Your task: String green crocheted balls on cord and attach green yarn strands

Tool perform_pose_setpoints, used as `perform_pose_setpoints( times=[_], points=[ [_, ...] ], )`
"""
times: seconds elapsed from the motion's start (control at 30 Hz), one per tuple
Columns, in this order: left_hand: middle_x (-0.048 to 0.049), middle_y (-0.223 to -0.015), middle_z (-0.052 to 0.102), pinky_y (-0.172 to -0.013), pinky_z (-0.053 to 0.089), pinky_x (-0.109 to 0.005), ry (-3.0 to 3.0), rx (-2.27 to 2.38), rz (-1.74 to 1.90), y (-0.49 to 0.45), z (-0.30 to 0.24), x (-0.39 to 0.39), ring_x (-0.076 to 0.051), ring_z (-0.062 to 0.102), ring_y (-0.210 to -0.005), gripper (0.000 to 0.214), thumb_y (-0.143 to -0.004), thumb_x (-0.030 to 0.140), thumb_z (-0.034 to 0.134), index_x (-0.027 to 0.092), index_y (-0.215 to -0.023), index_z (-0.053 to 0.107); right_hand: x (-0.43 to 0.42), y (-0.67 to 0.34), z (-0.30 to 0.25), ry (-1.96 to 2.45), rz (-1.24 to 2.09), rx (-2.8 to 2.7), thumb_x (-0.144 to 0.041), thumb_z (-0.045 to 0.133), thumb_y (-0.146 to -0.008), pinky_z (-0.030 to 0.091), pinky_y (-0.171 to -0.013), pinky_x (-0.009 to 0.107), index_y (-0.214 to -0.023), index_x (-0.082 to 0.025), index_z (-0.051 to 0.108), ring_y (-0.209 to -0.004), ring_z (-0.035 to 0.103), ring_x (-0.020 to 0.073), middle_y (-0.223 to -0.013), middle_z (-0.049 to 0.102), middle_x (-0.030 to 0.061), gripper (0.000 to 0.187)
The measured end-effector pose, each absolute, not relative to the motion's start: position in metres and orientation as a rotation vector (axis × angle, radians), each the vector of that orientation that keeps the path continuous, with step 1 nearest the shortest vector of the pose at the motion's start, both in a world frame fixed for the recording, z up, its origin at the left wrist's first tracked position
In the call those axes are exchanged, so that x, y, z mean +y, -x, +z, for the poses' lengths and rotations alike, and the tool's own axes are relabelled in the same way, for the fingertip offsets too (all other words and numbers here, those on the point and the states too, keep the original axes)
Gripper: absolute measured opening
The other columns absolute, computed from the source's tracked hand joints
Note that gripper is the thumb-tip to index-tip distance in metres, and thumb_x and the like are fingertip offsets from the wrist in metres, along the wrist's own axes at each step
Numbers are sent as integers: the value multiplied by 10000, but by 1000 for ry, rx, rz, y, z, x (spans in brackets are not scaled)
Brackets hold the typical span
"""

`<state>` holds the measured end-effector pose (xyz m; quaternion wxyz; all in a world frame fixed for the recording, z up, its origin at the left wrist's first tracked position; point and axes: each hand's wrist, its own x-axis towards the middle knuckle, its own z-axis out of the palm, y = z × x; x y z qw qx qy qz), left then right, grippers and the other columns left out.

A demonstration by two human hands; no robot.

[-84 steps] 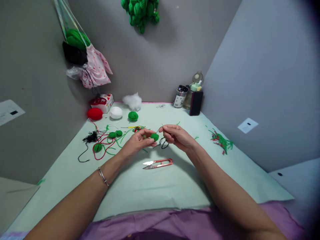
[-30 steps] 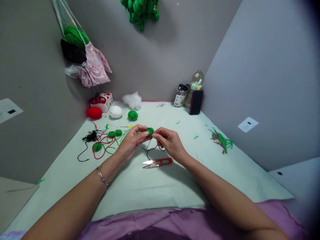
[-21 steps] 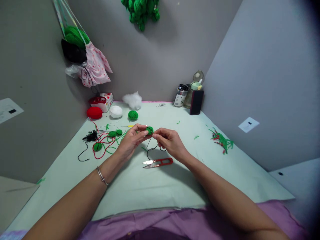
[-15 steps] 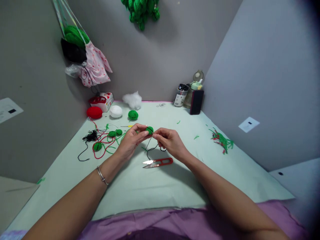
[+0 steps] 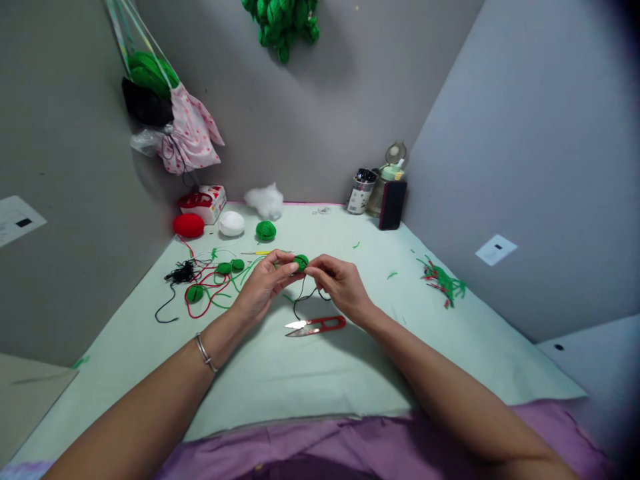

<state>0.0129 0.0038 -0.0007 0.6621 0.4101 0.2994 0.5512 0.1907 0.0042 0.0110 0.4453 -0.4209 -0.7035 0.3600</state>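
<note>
My left hand [image 5: 265, 281] pinches a small green crocheted ball [image 5: 301, 262] with black lines between thumb and fingers. Close against the ball's right side, the fingertips of my right hand [image 5: 340, 283] are pressed together; what they hold is too small to make out. Black yarn [image 5: 299, 303] hangs below the ball and loops under my right hand. On the table just beneath lie red-handled thread snips [image 5: 317, 325], blades pointing left. A yellow-handled crochet hook [image 5: 260, 253] lies behind my left hand, partly hidden by it.
Left of my hands are green crocheted pieces [image 5: 195, 293], a black yarn tangle [image 5: 183, 272] and red yarn. Behind them sit red [image 5: 189, 225], white [image 5: 232, 224] and green [image 5: 266, 231] yarn balls and stuffing [image 5: 267, 201]. A phone [image 5: 393, 205] leans at back right; yarn scraps [image 5: 445, 283] lie right.
The green ball has turned slightly and shifted a little in my left hand's fingers. My right fingertips stay beside it, and the hanging black yarn has moved slightly.
</note>
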Motion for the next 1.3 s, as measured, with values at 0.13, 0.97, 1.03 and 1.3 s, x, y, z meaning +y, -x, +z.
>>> perform_pose_setpoints(
  times=[0.13,0.97,1.03,1.3],
  points=[
    [9,-918,696,-1014,501,-367,-927,679,1261,-12,0,3,-119,652,-867,227,-749,243,816,181,-905,662,7,-190,15,1011,1074,-1667,-517,689,-828,351,-490,235,-784,-186,596,-487,421,86,-541,512,-55,347],
    [-14,-936,679,-912,513,-348,-1011,744,1253,-19,0,0,-156,655,-877,233,-714,254,822,180,-883,680,13,-201,25,899,1244,-1679,-407,660,-861,477,-663,282,-908,-186,614,-684,602,136,-741,652,3,231],
    [-17,-928,682,-942,509,-366,-1008,739,1198,-17,-2,1,-166,665,-896,231,-721,259,821,185,-899,693,16,-205,27,980,1088,-1721,-419,659,-864,475,-731,291,-879,-175,678,-768,608,147,-826,684,29,245],
    [-15,-873,653,-849,533,-350,-1040,710,1038,-18,-7,2,-149,643,-809,206,-733,276,809,187,-888,707,23,-204,21,1023,1236,-1500,-361,758,-715,418,-649,269,-735,-161,697,-642,512,113,-682,617,-9,210]
  ],
)
